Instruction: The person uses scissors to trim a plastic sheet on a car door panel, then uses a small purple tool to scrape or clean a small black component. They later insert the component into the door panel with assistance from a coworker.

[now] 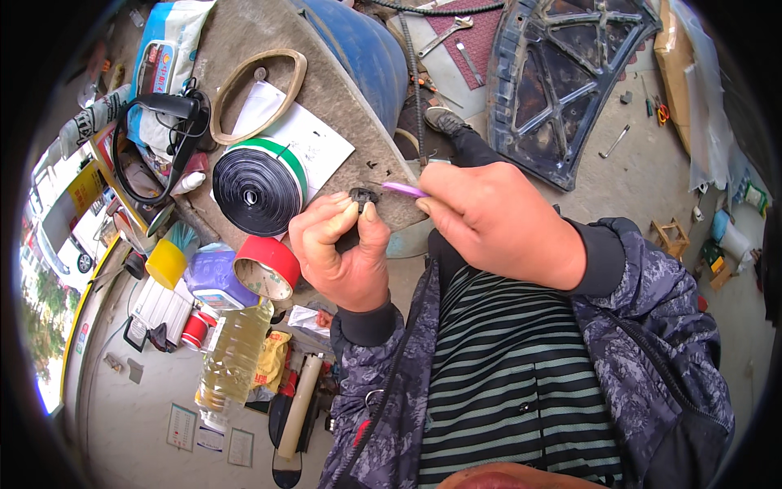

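Right now, through the head view, I have the small black plastic part (362,196) pinched between the thumb and fingertips of my left hand (340,248), over the corner of the grey-brown worktable (366,143). Its long axis I cannot tell, as fingers cover its lower edge. My right hand (501,228) grips the slim purple tool (405,190) between thumb and forefinger; that tool's long axis runs roughly three to nine o'clock, its free end pointing at nine, near the part. Around the part, the flat coil of black strip (244,175) lies at nine o'clock, crowding my left hand's side, with the wide red tape roll (281,251) at eight. White paper (330,148) sits at eleven, the tan oval ring (300,75) between ten and eleven, the blue rounded barrel (358,45) at twelve, and the black ribbed panel (562,106) at two.
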{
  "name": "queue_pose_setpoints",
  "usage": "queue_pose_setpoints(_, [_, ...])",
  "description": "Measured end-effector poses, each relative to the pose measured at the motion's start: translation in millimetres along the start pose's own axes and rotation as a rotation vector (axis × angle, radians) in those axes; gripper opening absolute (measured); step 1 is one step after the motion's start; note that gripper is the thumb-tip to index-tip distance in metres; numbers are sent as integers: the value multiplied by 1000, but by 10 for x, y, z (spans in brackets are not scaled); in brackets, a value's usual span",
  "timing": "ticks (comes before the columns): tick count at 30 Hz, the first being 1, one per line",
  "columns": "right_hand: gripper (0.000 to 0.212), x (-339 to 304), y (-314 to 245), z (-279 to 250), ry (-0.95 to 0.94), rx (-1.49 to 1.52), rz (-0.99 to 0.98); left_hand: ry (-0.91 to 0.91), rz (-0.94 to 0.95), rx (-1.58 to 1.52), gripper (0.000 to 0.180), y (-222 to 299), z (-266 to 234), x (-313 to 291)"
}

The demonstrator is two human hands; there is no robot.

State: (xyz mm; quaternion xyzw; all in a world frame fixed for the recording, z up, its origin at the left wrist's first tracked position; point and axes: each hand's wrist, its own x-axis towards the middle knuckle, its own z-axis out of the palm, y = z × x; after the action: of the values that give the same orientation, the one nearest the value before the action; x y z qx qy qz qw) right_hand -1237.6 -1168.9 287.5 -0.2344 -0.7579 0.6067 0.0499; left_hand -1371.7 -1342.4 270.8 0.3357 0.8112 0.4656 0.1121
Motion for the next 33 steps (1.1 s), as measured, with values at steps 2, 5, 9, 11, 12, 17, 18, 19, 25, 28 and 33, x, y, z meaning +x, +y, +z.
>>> queue_pose_setpoints(2, [11,-8,6,-4,10,14,0,2,-2,-4,30,0,7,-3])
queue_pose_setpoints(5, [12,28,6,9,35,55,-18,2,5,-18,30,-8,10,2])
queue_pose_setpoints(9, [17,149,-1,31,103,133,-78,-14,48,-18,30,-31,-13,12])
queue_pose_setpoints(11, [20,194,-21,33,68,87,-78,-22,67,-24,30,-37,-30,14])
queue_pose_setpoints(12, [18,241,-30,74,96,58,-129,-26,71,-28,30,-36,-43,17])
queue_pose_setpoints(17, [21,302,-36,88,47,-102,-351,-42,-79,-224,29,39,-100,16])
queue_pose_setpoints(18, [24,307,-33,82,19,-159,-379,-78,-32,-186,28,67,-126,14])
queue_pose_setpoints(19, [25,292,-39,62,8,-167,-411,-82,-20,-199,28,102,-137,0])
queue_pose_setpoints(25, [17,180,-191,32,-94,-199,-457,-68,-16,-160,29,338,-271,-175])
queue_pose_setpoints(28, [19,72,-312,34,-164,-170,-414,-50,92,-116,29,441,-357,-292])
queue_pose_setpoints(33, [21,-190,-528,47,-214,-198,-462,-51,93,-138,28,614,-544,-510])
